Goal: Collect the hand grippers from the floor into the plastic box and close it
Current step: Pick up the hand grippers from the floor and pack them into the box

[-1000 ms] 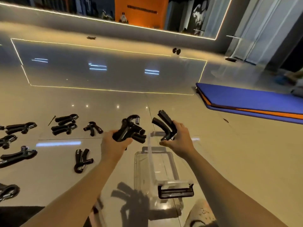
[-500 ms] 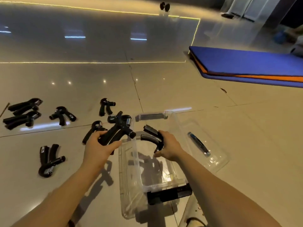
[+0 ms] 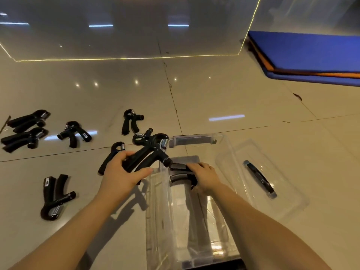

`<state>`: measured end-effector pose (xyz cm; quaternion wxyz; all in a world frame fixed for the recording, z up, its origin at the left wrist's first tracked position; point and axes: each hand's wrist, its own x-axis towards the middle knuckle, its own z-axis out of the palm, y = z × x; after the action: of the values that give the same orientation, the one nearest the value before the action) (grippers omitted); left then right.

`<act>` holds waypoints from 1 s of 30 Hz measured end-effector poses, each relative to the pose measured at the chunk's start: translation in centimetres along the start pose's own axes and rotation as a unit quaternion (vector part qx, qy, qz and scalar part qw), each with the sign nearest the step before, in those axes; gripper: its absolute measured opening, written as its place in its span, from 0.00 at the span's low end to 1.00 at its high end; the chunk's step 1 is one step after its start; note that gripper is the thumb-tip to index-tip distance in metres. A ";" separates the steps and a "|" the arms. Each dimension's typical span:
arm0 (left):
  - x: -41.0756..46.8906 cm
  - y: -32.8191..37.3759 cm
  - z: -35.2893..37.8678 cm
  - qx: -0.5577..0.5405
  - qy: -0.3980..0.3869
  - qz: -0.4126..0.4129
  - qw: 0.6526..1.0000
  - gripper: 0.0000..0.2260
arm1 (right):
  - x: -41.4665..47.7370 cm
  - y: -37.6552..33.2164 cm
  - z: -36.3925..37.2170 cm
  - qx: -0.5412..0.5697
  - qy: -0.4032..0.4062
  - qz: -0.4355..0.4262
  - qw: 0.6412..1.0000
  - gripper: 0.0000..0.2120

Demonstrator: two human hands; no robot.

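The left hand (image 3: 118, 178) wraps its fingers round black hand grippers (image 3: 152, 151) with ribbed handles and a steel coil spring, at the left rim of the clear plastic box (image 3: 155, 201). The right hand (image 3: 204, 175) curls round a single gripper (image 3: 181, 177) over the box's open top. Loose grippers (image 3: 56, 195) lie left of the box; their small white labels are unreadable. The clear lid (image 3: 282, 201) lies to the box's right.

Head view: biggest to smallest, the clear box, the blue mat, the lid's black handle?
1. Clear box, though it is nearest.
2. Blue mat, farther and cut off, so unsure.
3. Black handle, smallest.
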<state>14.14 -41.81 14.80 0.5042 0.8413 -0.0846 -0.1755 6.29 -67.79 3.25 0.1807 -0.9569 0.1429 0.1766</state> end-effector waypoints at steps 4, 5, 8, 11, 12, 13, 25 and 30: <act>0.6 -0.2 0.2 0.000 -0.001 -0.011 1.000 0.26 | 0.5 1.3 0.7 -0.028 -0.014 -0.023 0.999 0.41; 0.7 -0.2 0.3 0.002 -0.001 -0.015 1.000 0.26 | 0.5 1.6 1.0 -0.018 -0.014 -0.024 0.999 0.39; 0.8 -0.2 0.7 0.005 -0.003 -0.020 1.000 0.28 | 0.4 2.2 1.5 -0.020 -0.006 -0.021 1.000 0.39; 0.7 0.1 1.2 0.002 -0.003 -0.018 1.000 0.28 | 0.5 2.6 2.3 -0.013 0.032 -0.009 0.999 0.40; 0.7 0.3 1.4 0.000 -0.004 -0.017 1.000 0.28 | 0.4 2.6 2.4 -0.005 0.039 -0.002 0.999 0.40; 0.6 0.4 1.6 0.000 -0.004 -0.015 1.000 0.28 | 0.4 2.6 2.5 0.002 0.042 0.001 0.999 0.40; 0.1 2.8 3.0 -0.006 0.028 0.062 0.998 0.26 | -2.6 0.0 -2.7 0.226 0.109 0.047 0.967 0.45; -0.7 5.5 3.9 -0.052 0.055 0.101 0.992 0.27 | -5.9 -3.2 -9.9 0.436 0.206 0.042 0.875 0.33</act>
<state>12.23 -47.42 18.11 0.5665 0.8093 -0.1323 -0.0812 4.93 -67.58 15.09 0.5390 -0.7886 0.2795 -0.0974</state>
